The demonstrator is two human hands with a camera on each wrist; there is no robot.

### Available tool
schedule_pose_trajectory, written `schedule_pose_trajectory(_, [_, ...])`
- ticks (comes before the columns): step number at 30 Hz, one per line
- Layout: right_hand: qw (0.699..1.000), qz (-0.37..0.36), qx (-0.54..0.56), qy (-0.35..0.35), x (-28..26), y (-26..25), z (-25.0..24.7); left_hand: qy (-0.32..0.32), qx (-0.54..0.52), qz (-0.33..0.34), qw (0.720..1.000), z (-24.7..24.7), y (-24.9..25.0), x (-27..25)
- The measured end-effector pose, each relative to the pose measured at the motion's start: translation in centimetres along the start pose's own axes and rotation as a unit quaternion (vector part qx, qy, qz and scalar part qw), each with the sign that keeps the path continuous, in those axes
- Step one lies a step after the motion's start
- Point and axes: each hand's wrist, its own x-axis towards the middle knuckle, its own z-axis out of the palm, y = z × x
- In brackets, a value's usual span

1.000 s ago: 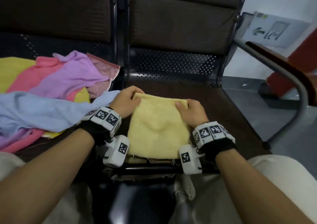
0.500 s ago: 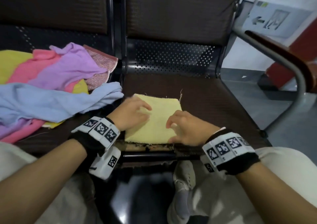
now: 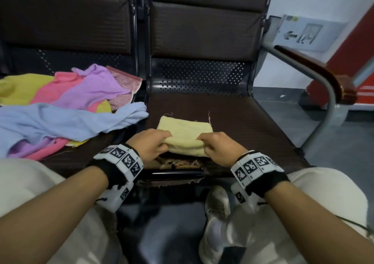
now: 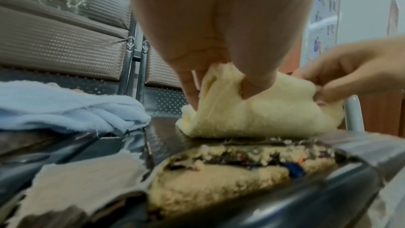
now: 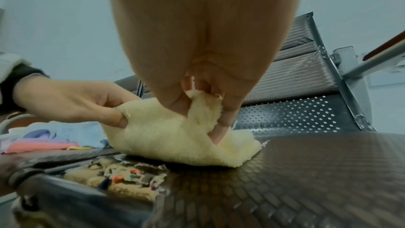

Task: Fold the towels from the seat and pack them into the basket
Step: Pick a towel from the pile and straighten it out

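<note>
A pale yellow towel, folded small, lies near the front edge of the right-hand seat. My left hand pinches its near left corner and my right hand pinches its near right corner, lifting the near edge off the seat. The left wrist view shows the yellow towel bunched up under my left fingers. In the right wrist view the towel is pinched by my right fingers. No basket is in view.
A heap of loose towels, blue, purple, pink and yellow, covers the left seat. Torn padding shows at the right seat's front edge. A metal armrest bounds the seat on the right. My knees and a shoe are below.
The hands left the towel's far edge, came back toward me after flattening it, and now pinch the near corners and raise the near edge. The towel looks shorter front to back.
</note>
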Motion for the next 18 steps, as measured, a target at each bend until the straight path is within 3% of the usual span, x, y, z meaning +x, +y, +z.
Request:
schedule_pose_trajectory(5, [0.996, 0.035, 0.024, -0.077, 0.0, 0.2, -0.1, 0.030, -0.134, -0.010, 0.990, -0.6, -0.3, -0.2])
schedule_pose_trajectory(9, [0.995, 0.083, 0.052, -0.029, 1.6, 0.7, -0.1, 0.019, -0.176, -0.026, 0.984, -1.2, -1.4, 0.8])
schedule_pose_trajectory(13, [0.979, 0.122, 0.158, 0.047, 3.5, 1.9, -0.8, 0.037, -0.169, -0.066, 0.983, -1.6, -3.3, 2.8])
schedule_pose_trajectory(18, [0.960, 0.187, 0.206, 0.029, 6.4, 3.2, -0.1, 0.049, -0.170, -0.120, 0.977, -1.2, -5.4, 5.3])
